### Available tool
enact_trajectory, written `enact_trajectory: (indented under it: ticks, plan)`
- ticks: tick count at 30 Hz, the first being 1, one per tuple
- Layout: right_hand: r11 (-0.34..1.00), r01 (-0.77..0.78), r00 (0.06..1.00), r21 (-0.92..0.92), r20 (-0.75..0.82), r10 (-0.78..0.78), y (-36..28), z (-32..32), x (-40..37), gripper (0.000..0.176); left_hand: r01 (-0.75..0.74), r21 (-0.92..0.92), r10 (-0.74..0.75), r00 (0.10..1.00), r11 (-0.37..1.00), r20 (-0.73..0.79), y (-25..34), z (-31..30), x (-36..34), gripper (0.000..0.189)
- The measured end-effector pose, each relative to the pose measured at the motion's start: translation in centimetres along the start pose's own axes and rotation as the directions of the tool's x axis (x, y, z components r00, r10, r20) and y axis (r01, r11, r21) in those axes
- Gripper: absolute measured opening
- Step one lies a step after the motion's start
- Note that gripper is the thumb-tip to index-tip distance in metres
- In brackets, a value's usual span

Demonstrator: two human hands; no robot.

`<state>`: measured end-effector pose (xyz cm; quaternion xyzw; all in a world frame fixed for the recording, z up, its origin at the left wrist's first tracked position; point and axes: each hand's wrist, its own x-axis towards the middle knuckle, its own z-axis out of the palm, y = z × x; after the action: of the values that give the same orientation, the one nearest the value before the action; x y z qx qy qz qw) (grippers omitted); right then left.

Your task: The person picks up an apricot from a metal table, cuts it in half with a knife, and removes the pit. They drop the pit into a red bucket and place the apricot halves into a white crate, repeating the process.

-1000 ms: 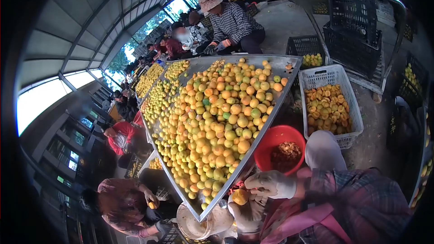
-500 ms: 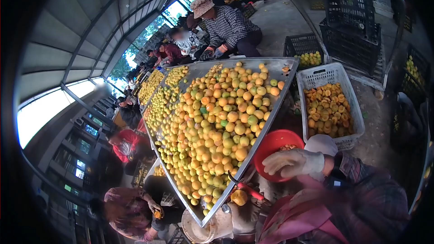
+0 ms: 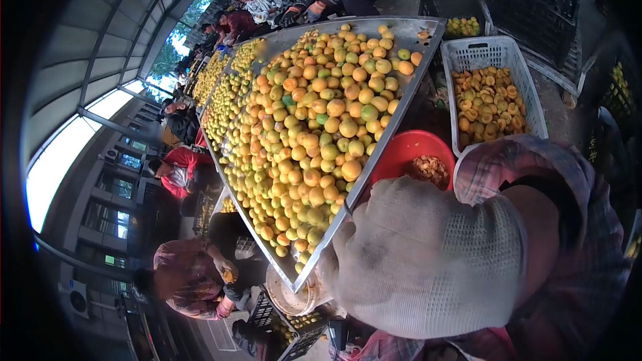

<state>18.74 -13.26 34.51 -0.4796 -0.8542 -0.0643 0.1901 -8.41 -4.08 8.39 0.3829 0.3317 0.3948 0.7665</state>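
Looking at a right hand [image 3: 428, 261] in a pale knit glove, held super close to the camera and blocking a good chunk of the view. Only showing the back of the glove and the wrist, so can't tell if the fingers are spread, pressed together or pinching anything. Can't make out a left hand either, so no call on those fingers.

Spotting loads of whole yellow-orange fruit [image 3: 301, 140] across the metal bench [image 3: 405, 108], just beyond the glove. Also seeing a red bowl [image 3: 393, 155] right beside the bench edge, partly covered by the glove, with brownish bits [image 3: 431, 169] inside. Past the bowl, noticing a white crate [image 3: 491, 47] holding opened fruit pieces [image 3: 488, 103], and near the bench corner, a pale bucket [image 3: 287, 297].

Over to the left, can see a co-worker [image 3: 190, 271] bent over a single orange fruit [image 3: 229, 275].

Would call it a mid-handling moment, with the glove near the bowl and bench edge, but can't pin down anything finer. Judging from here, would need the fingers clear of the bench rim and bowl, plus a better look at the grip, for any careful move.
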Motion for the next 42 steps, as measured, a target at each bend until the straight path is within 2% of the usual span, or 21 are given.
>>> enact_trajectory:
  ticks: [5, 18, 25, 32, 33, 36, 38, 40, 42]
  plan:
    - [0.983, 0.041, 0.999, 0.177, 0.002, -0.042, 0.2, 2.9, 1.6, 0.022, 0.064, -0.054, -0.069, 0.993, 0.996, -0.095, 0.4, -2.5, -4.3, 0.073]
    - [0.976, 0.015, 0.999, 0.219, 0.025, -0.021, 2.6, 3.3, 3.2, 0.020, 0.135, -0.321, -0.107, 0.989, 0.938, 0.103, -1.3, 2.2, 2.0, 0.074]
    - [0.937, -0.105, 0.994, 0.333, 0.044, 0.096, 2.1, 3.9, 2.0, 0.020, 0.288, -0.387, -0.231, 0.955, 0.876, 0.188, -1.7, 3.8, 0.9, 0.075]
    - [0.934, -0.040, 0.999, 0.356, 0.020, 0.035, 1.9, 3.1, 3.9, 0.019, 0.255, -0.502, -0.134, 0.955, 0.827, 0.264, -0.8, 5.0, 2.1, 0.075]
    - [0.932, -0.031, 0.999, 0.361, 0.019, 0.025, 1.8, 3.0, 4.2, 0.019, 0.163, -0.452, -0.077, 0.976, 0.877, 0.203, -1.5, 4.3, 2.3, 0.076]
    - [0.915, -0.034, 0.999, 0.401, 0.005, 0.035, 1.4, 3.1, 4.5, 0.018, 0.210, -0.508, -0.081, 0.961, 0.835, 0.265, -1.3, 4.2, 2.4, 0.076]
    - [0.897, -0.061, 0.997, 0.438, -0.008, 0.072, 1.1, 3.2, 4.3, 0.018, 0.211, -0.474, -0.100, 0.964, 0.855, 0.248, -0.6, 4.9, 2.2, 0.075]
    - [0.877, -0.101, 0.993, 0.470, -0.010, 0.120, 0.8, 3.2, 3.7, 0.018, 0.112, -0.326, -0.061, 0.985, 0.939, 0.163, -0.6, 5.5, 2.2, 0.081]
    - [0.863, -0.125, 0.989, 0.490, -0.013, 0.151, 0.8, 3.2, 3.4, 0.018, 0.118, -0.314, -0.066, 0.983, 0.942, 0.171, -0.5, 5.8, 2.3, 0.081]
